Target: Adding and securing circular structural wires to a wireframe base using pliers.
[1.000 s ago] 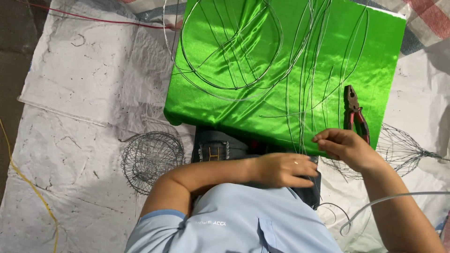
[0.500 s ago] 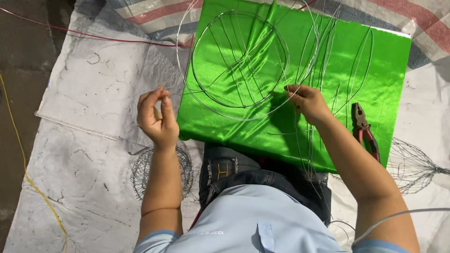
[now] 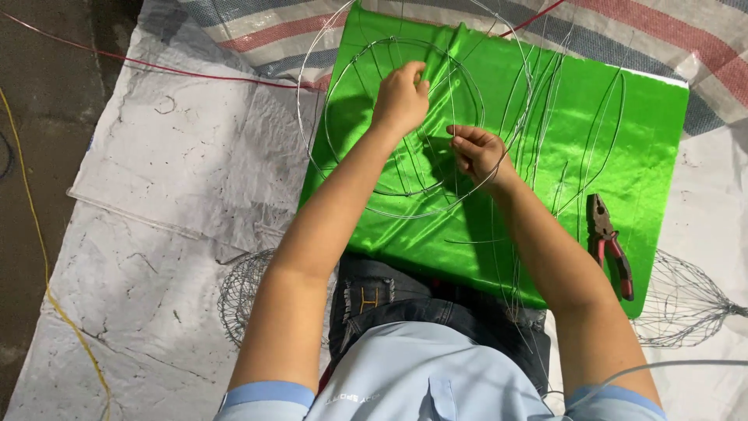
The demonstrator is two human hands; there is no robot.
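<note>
A shiny green cloth [image 3: 623,132] lies spread on the ground in front of me. On it rest round hoops of thin silver wire [image 3: 335,156], joined by crossing wire ribs. My left hand [image 3: 400,97] grips one of the inner wires near the top of the smaller hoop. My right hand [image 3: 477,153] pinches a wire near the hoop's middle, a little lower and to the right. Both arms reach forward over my lap.
Red-handled pliers [image 3: 609,243] lie on the green cloth at the right. Two wire mesh forms sit on the white sheet, one at the left [image 3: 240,296] and one at the right [image 3: 686,300]. A red cord [image 3: 156,66] and a yellow cord [image 3: 39,257] run along the left.
My left hand moved from out at the left over the white sheet onto the wire hoop. My right hand shifted left toward the hoop's middle. The view tilted, showing more striped tarp.
</note>
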